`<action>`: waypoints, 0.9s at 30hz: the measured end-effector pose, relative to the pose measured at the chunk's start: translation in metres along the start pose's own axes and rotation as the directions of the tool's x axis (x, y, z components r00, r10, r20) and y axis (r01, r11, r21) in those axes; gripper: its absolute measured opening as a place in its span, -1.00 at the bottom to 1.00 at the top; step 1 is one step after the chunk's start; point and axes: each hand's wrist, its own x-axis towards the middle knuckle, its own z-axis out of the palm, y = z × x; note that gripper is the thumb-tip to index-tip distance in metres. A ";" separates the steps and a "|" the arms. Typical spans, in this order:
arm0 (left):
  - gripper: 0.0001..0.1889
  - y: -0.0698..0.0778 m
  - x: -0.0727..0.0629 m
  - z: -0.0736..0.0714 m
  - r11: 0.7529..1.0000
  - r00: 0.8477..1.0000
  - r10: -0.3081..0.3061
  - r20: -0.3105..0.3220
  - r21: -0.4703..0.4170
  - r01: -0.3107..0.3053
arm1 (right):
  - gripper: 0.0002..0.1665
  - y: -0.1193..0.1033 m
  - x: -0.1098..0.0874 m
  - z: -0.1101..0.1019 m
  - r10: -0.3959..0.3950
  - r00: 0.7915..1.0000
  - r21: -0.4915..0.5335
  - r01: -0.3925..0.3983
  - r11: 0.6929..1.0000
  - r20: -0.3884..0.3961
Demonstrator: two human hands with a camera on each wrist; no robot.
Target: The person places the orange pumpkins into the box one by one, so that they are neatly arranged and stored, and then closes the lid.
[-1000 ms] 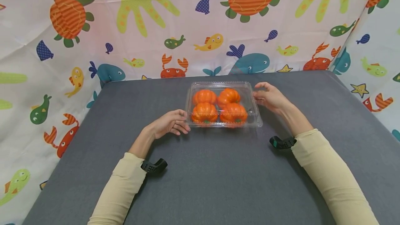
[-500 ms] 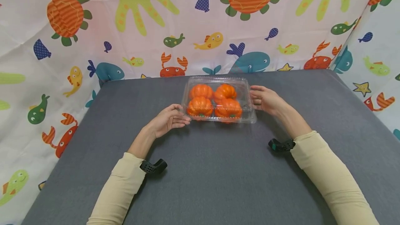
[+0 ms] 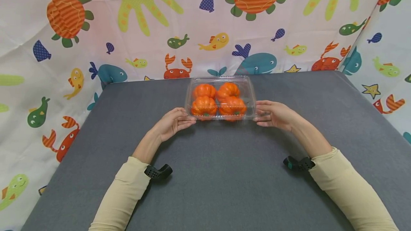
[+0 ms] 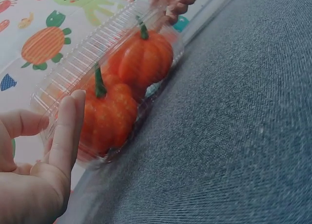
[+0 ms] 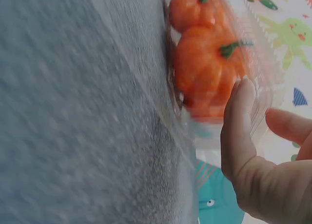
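A clear plastic clamshell container [image 3: 250, 97] stands near the far edge of the grey table, with several small orange pumpkins [image 3: 204, 105] inside. Green stems show on the pumpkins [image 4: 109, 119] in the left wrist view. My left hand [image 3: 171, 124] is at the container's near left corner, its straight fingers lying along the front and its thumb at the side. At the near right corner is my right hand [image 3: 277, 116], fingers extended and thumb apart from them. In the right wrist view, the fingertips [image 5: 242, 90] overlap the container's wall; firm contact is hard to tell there.
Grey cloth covers the table [image 3: 218, 174]. A white curtain [image 3: 144, 52] printed with sea animals hangs behind it and along both sides. Each wrist carries a black strap-like device, such as the left wrist camera [image 3: 158, 171].
The container has shifted left and away from me, tilting briefly and then squaring up. My left fingers have drawn together at its corner. My right hand has slid down toward the near right corner.
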 end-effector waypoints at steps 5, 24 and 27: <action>-0.89 -0.001 0.001 -0.001 1.000 1.000 -0.021 0.009 0.010 0.021 | -0.29 0.003 -0.003 0.005 -0.009 1.000 0.103 0.007 0.995 0.014; -0.92 -0.003 0.003 0.007 0.994 0.999 -0.043 -0.019 0.095 0.045 | -0.79 0.006 -0.008 0.006 -0.070 0.997 0.145 0.072 0.987 -0.021; -0.95 -0.003 0.002 0.007 0.994 0.999 -0.038 -0.034 0.099 0.041 | -0.80 0.006 -0.008 0.008 -0.071 0.997 0.144 0.075 0.987 -0.028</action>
